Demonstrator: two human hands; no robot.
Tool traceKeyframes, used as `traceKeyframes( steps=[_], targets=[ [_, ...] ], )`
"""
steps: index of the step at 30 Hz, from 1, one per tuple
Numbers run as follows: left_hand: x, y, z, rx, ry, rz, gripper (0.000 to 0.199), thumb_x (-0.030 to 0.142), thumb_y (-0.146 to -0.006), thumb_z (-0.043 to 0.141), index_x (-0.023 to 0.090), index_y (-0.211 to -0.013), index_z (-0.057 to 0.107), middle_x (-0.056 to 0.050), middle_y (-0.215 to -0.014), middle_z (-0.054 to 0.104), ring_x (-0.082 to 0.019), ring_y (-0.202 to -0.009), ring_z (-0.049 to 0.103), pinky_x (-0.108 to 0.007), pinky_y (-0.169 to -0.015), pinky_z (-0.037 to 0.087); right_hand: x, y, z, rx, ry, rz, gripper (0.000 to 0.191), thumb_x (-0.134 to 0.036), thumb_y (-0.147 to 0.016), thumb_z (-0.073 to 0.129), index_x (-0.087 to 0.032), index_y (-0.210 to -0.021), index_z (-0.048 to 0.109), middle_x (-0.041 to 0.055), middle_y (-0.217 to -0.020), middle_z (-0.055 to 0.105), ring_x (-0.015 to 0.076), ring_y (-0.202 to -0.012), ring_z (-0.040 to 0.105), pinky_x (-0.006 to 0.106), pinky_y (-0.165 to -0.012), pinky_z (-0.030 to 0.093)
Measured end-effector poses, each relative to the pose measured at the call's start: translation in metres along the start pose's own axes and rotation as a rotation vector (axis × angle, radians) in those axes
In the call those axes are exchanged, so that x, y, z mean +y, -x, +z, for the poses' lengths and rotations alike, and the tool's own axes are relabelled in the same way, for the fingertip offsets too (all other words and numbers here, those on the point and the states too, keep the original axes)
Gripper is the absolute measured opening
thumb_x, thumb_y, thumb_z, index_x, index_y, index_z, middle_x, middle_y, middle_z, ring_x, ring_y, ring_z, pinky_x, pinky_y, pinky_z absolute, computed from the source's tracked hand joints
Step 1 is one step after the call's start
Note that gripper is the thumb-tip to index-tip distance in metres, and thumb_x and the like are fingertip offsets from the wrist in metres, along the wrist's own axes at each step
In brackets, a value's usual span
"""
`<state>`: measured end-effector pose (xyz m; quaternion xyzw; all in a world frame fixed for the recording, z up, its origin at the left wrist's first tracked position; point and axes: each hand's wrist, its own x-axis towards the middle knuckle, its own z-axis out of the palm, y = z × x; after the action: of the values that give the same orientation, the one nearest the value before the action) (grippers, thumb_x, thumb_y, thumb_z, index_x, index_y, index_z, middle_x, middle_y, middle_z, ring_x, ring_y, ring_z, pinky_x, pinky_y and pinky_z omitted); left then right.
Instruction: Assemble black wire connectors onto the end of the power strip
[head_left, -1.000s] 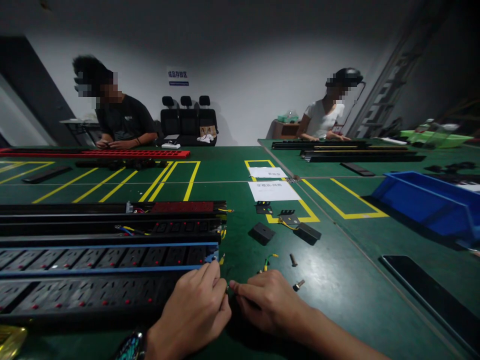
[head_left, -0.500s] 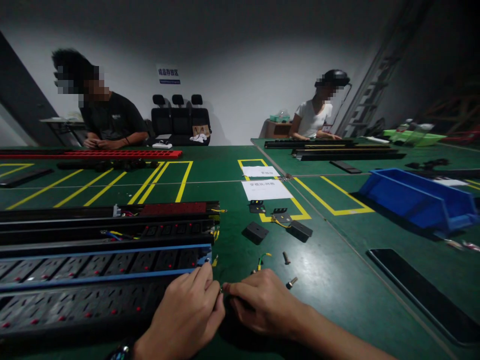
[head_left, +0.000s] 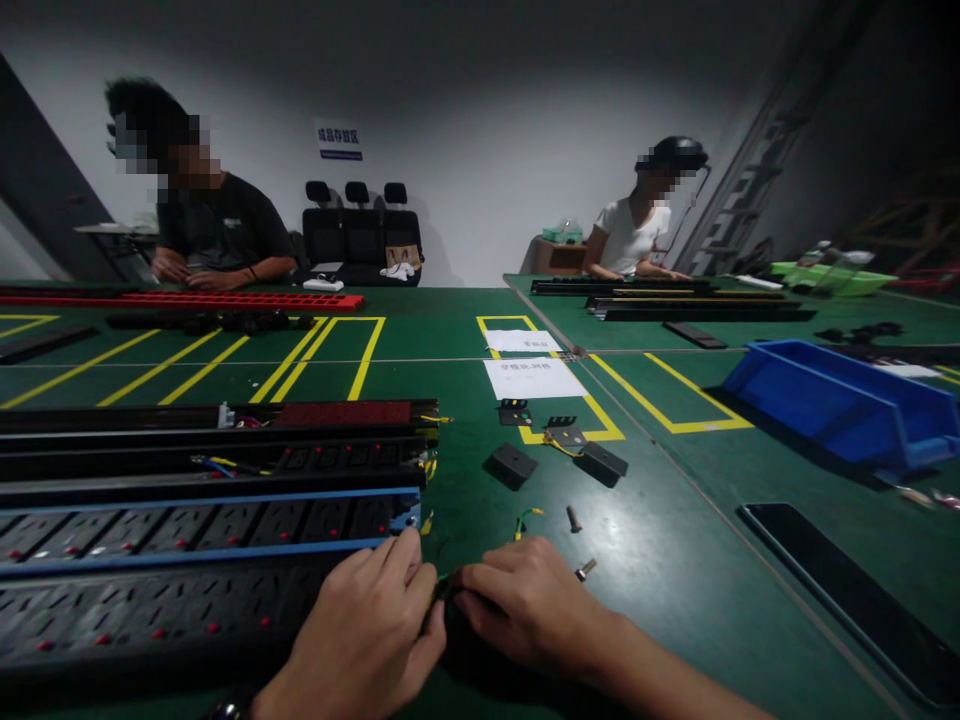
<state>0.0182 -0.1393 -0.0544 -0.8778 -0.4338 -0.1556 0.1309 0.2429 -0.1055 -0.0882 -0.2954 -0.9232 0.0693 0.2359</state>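
Observation:
My left hand [head_left: 371,615] and my right hand [head_left: 529,605] almost meet at the right end of the nearest black socket strip [head_left: 165,620]. Both have their fingers closed in a pinch. A small dark piece shows between the fingertips, too hidden to name. Just beyond my left hand ends a blue-edged socket strip [head_left: 202,530] with red dots. Behind my right hand lie a short green-and-yellow wire [head_left: 519,522], a bolt [head_left: 574,519] and a second bolt [head_left: 586,569]. Two black blocks, one a plain box [head_left: 511,465], lie farther off.
Beyond the strips lie more black rails [head_left: 150,415]. Paper labels [head_left: 534,379] lie mid-table near small black brackets [head_left: 564,431]. At right are a blue bin [head_left: 840,405] and a dark phone-like slab [head_left: 847,600]. Two people sit across the green table [head_left: 675,540].
Both hands stay close together in a pinch, with slight finger shifts. The dark piece between the fingertips shows a little more. The camera view has shifted slightly.

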Motion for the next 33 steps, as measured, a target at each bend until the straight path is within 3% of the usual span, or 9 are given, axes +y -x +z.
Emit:
traceKeyframes(
  steps=[21, 33],
  targets=[
    [0.0009, 0.0017, 0.0033, 0.012, 0.008, -0.012, 0.009, 0.016, -0.087, 0.059, 0.022, -0.081, 0.062, -0.008, -0.09, 0.072, -0.024, -0.071, 0.066, -0.034, -0.064, 0.051, 0.003, 0.003, 0.0095, -0.053, 0.0, 0.008, 0.011, -0.014, -0.092, 0.053, -0.021, -0.099, 0.059, 0.0002, -0.07, 0.074, 0.0144, -0.051, 0.061, 0.035, -0.053, 0.024],
    [0.0001, 0.0045, 0.0047, -0.005, 0.022, -0.036, 0.004, 0.02, -0.085, 0.063, 0.023, -0.082, 0.064, -0.007, -0.091, 0.073, -0.025, -0.077, 0.069, -0.035, -0.068, 0.053, 0.0026, 0.0024, 0.0094, 0.003, -0.033, -0.021, 0.013, -0.011, -0.091, 0.05, -0.022, -0.089, 0.057, -0.0021, -0.067, 0.07, 0.0124, -0.049, 0.056, 0.034, -0.053, 0.024]
  ],
)
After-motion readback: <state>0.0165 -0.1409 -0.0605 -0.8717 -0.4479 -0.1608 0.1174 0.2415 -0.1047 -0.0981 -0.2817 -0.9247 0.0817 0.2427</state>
